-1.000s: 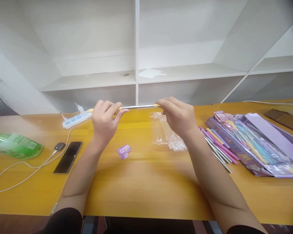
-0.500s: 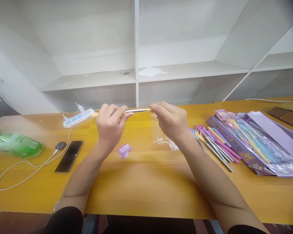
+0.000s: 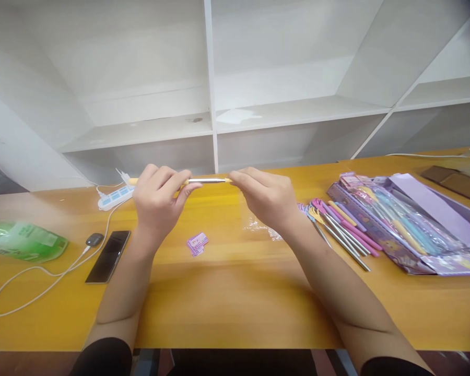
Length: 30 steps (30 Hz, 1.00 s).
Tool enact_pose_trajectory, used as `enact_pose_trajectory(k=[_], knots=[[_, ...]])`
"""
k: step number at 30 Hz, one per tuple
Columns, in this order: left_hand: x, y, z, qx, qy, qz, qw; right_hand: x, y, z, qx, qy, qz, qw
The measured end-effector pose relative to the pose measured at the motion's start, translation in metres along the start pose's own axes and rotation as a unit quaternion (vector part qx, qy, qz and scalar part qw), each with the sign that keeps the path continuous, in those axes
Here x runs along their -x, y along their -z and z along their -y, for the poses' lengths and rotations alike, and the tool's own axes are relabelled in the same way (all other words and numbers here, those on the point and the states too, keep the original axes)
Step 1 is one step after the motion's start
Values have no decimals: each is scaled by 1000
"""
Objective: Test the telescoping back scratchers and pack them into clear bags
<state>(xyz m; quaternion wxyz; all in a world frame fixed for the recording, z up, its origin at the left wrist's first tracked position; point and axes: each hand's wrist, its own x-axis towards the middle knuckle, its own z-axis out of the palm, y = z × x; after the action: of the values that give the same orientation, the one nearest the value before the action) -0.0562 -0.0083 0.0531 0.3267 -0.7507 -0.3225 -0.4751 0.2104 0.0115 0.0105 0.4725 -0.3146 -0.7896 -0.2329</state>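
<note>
Stretched level between my hands is a thin rod with a silver metal shaft (image 3: 207, 180) and yellow ends. My left hand (image 3: 159, 201) is wrapped around its yellow handle, whose end pokes out on the left. Between thumb and fingers, my right hand (image 3: 262, 198) pinches the yellow tip at the other end; that tip is mostly hidden. Below and between the hands, a few small purple printed cards (image 3: 197, 243) lie on the wooden table (image 3: 235, 308). Crumpled clear plastic wrap (image 3: 260, 227) is under my right hand.
Right of my right forearm lies a bunch of similar coloured rods (image 3: 347, 230) with curved heads. Beyond it, a purple box (image 3: 397, 258) holds several wrapped ones. At left are a phone (image 3: 108, 257), a white cable, a green bottle (image 3: 25, 240) and a power strip (image 3: 115, 197). White shelves (image 3: 282, 122) stand behind.
Both hands have shifted a little to the left with the rod, the left hand slightly further, so they are a bit wider apart. The camera view has also moved slightly.
</note>
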Motion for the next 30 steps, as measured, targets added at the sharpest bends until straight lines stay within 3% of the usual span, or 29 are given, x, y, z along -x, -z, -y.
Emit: enact_pose_trajectory(k=[7, 15, 21, 30], knots=[[0, 2, 4, 9, -2, 6, 1000, 1, 0, 2, 10, -5, 6, 1000], [0, 8, 9, 6, -1, 57, 998, 4, -1, 5, 15, -4, 12, 1000], [0, 5, 2, 8, -12, 32, 999, 4, 3, 1, -2, -13, 26, 1000], [3, 2, -2, -12, -3, 37, 999, 4, 5, 1, 33, 11, 12, 999]])
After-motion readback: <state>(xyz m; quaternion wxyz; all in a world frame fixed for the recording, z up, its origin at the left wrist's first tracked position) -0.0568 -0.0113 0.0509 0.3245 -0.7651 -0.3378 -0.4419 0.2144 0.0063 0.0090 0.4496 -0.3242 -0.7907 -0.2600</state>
